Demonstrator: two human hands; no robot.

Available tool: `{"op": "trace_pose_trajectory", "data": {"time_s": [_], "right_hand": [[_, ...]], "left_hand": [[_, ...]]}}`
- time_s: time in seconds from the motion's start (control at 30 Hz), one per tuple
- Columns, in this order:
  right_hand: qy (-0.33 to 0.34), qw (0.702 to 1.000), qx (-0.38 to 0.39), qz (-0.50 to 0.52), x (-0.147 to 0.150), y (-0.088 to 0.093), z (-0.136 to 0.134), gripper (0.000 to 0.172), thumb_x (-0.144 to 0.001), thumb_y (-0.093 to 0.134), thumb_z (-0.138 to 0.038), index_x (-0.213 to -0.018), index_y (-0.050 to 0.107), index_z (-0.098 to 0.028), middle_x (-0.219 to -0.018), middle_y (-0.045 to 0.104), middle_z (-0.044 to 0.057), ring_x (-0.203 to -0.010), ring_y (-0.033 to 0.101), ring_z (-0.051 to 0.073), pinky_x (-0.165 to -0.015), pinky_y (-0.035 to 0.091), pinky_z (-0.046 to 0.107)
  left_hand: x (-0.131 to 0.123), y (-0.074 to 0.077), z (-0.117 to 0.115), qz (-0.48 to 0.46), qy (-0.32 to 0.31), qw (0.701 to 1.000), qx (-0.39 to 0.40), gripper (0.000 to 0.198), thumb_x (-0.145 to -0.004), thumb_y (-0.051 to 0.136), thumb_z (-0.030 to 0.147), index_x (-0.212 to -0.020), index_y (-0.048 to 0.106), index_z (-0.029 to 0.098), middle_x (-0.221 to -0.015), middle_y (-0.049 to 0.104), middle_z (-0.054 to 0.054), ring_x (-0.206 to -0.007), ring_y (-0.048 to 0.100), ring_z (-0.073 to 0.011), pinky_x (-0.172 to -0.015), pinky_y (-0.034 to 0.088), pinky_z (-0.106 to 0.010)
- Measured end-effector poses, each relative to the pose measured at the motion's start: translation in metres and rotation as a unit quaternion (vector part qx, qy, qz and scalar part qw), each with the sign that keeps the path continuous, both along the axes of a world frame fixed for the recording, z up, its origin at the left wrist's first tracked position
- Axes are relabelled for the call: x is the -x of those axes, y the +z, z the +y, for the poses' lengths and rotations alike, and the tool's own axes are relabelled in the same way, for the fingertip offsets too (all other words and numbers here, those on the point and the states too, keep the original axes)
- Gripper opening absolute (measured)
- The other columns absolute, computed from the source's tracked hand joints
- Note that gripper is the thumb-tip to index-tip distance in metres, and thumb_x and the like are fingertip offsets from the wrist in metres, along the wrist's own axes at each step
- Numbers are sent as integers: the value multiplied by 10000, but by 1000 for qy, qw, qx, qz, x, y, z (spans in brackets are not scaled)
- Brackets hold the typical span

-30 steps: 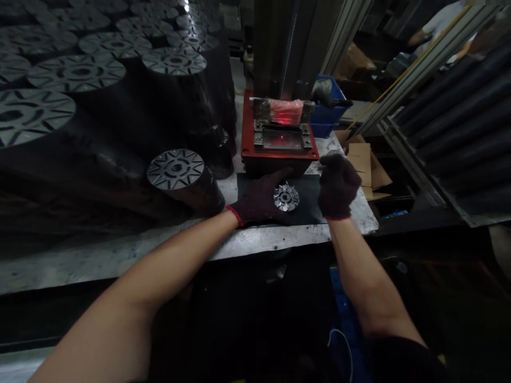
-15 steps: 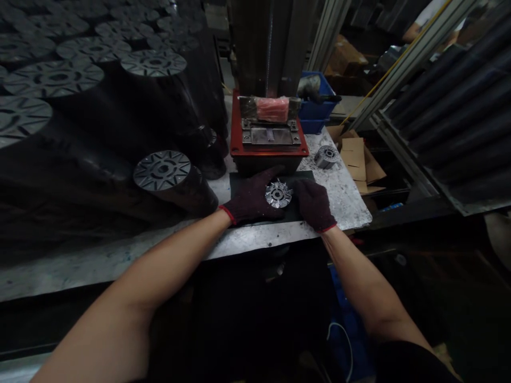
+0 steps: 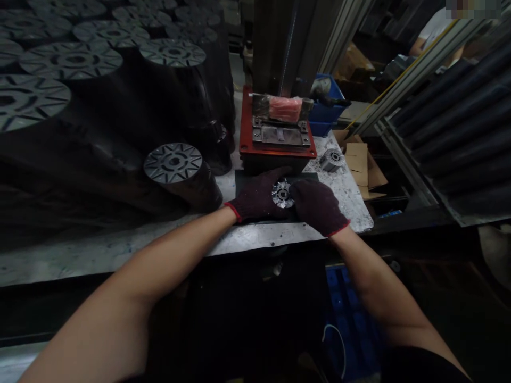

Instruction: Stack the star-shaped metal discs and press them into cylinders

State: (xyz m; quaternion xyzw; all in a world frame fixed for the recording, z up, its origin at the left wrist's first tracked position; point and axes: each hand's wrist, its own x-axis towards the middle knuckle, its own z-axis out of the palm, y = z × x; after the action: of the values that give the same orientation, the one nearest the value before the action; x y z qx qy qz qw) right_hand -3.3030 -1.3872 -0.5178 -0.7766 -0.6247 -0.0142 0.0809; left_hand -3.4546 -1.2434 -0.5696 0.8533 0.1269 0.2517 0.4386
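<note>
A round metal rotor core (image 3: 282, 192) with radial slots and a central hole stands on a dark mat (image 3: 297, 218). Around its left side curls my left hand (image 3: 261, 196), in a dark red-cuffed glove, thumb and fingers gripping it. My right hand (image 3: 317, 205), gloved alike, is closed at the core's right edge and covers part of its top. Its fingertips press together there; whatever they pinch is hidden. Bright slivers show in some slots around the top face.
Tall dark stacks of larger slotted cores (image 3: 72, 59) crowd the left, with a shorter stack (image 3: 173, 162) nearer. Behind my hands is a red-topped press base (image 3: 279, 151) with a pink wrapped block (image 3: 285, 109). At right are another small core (image 3: 331, 159), a blue bin (image 3: 325, 114) and cardboard (image 3: 356, 162).
My right hand has moved in over the core's right side and covers more of it. The whole view has shifted slightly; my left hand keeps its grip.
</note>
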Motion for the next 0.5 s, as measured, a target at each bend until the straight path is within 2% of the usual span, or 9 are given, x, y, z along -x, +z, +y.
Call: {"op": "trace_pose_trajectory", "data": {"time_s": [0.07, 0.13, 0.2, 0.27, 0.37, 0.43, 0.5], "right_hand": [[25, 997, 62, -26, 1, 18, -4, 341, -1075, 532, -189, -1238, 820, -108, -1253, 826, 220, -1161, 778, 337, -1009, 561, 415], [70, 994, 89, 13, -7, 38, -7, 360, -1069, 578, -209, -1351, 792, -143, -1287, 833, 173, -1108, 792, 300, -962, 578, 387], [109, 991, 53, 52, -19, 58, -3, 340, -1076, 617, -282, -1355, 796, -203, -1219, 858, 99, -1028, 800, 260, -912, 586, 359], [122, 991, -37, 32, -33, 73, 15, 317, -1078, 629, -342, -1308, 811, -221, -1172, 860, 74, -1038, 796, 264, -928, 585, 374], [164, 977, -129, -47, -49, 79, 63, 390, -1072, 661, -419, -1364, 783, -190, -1362, 810, 124, -1253, 744, 324, -1086, 559, 476], [224, 963, -127, -75, -59, 73, 96, 441, -1078, 671, -476, -1402, 766, -192, -1509, 745, 135, -1391, 676, 341, -1208, 495, 546], [264, 953, -122, -82, -67, 65, 118, 452, -1088, 664, -519, -1379, 783, -193, -1548, 722, 130, -1439, 643, 330, -1276, 430, 572]], "left_hand": [[1, -2, 0, -13, 1, 1000, 4, 1144, -651, 1040, 445, -1665, 567, 207, -1603, 680, -148, -1424, 692, -421, -1258, 558, -587], [3, -5, -1, -45, -6, 999, 2, 1131, -636, 1066, 426, -1643, 586, 239, -1588, 680, -139, -1427, 685, -413, -1235, 573, -591], [5, -7, -2, -90, -30, 995, -24, 998, -673, 1060, 363, -1576, 650, 250, -1576, 671, -139, -1436, 672, -392, -1209, 588, -570], [8, -9, -3, -110, -58, 990, -73, 791, -756, 1011, 279, -1491, 722, 250, -1575, 664, -144, -1439, 665, -373, -1185, 597, -546], [8, -7, -4, -101, -68, 983, -136, 579, -855, 934, 239, -1414, 780, 241, -1577, 669, -154, -1421, 678, -367, -1159, 606, -535], [6, -5, -3, -108, -66, 978, -167, 467, -897, 901, 276, -1351, 811, 211, -1533, 693, -177, -1378, 703, -371, -1131, 619, -536], [3, -4, -3, -115, -71, 971, -196, 339, -926, 857, 289, -1249, 843, 187, -1482, 715, -194, -1338, 722, -378, -1095, 633, -533]]}}
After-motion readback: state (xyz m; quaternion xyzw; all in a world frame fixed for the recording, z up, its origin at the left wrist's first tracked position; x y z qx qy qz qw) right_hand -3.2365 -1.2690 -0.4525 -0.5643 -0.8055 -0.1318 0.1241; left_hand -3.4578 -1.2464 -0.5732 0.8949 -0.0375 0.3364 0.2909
